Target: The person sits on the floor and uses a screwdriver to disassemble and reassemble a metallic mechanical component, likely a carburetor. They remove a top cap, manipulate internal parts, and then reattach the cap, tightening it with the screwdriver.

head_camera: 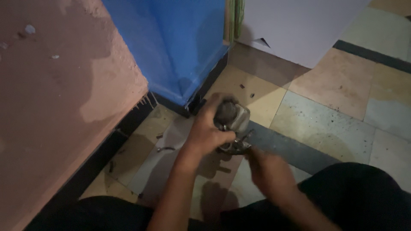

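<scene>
Low over the tiled floor [325, 124], near the blue wall corner [180, 55], the left hand [207, 132] wraps tight around a grey metal part [233, 119]; the right hand [267, 171] works its underside — blurred, grip unclear. Judged mid-disassembly — steady bracing needed.

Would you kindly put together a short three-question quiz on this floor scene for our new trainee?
1. True or false: the left hand grips the grey metal part from above.
2. Which wall stands nearest the metal part? A) the blue wall B) the pink wall C) a green wall
3. On what does the person sit?

Key:
1. True.
2. A.
3. On the tiled floor; the right hand, blurred, is at the part's lower end.
</scene>
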